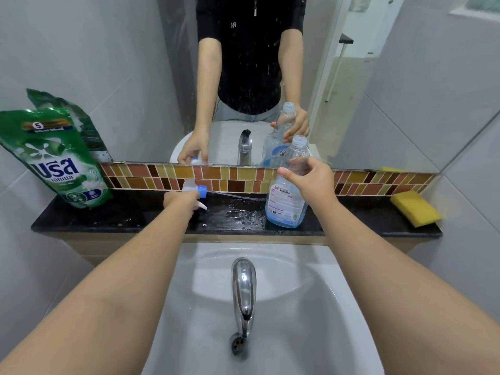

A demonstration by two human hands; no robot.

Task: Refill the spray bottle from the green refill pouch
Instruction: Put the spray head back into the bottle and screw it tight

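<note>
A clear spray bottle [287, 204] stands on the black ledge [108, 216], its neck uncapped, with a little blue liquid at the bottom. My right hand [311, 180] grips its upper body. My left hand [182, 201] is closed on the white and blue spray head [198, 192], low over the ledge; its dip tube trails right towards the bottle. The green refill pouch [58, 161] leans against the wall at the ledge's left end, top torn open, apart from both hands.
A yellow sponge [415, 208] lies at the ledge's right end. Spilled water wets the ledge between the spray head and the bottle. A mirror rises behind the tile strip. Below are the white sink [311, 320] and a chrome tap [243, 285].
</note>
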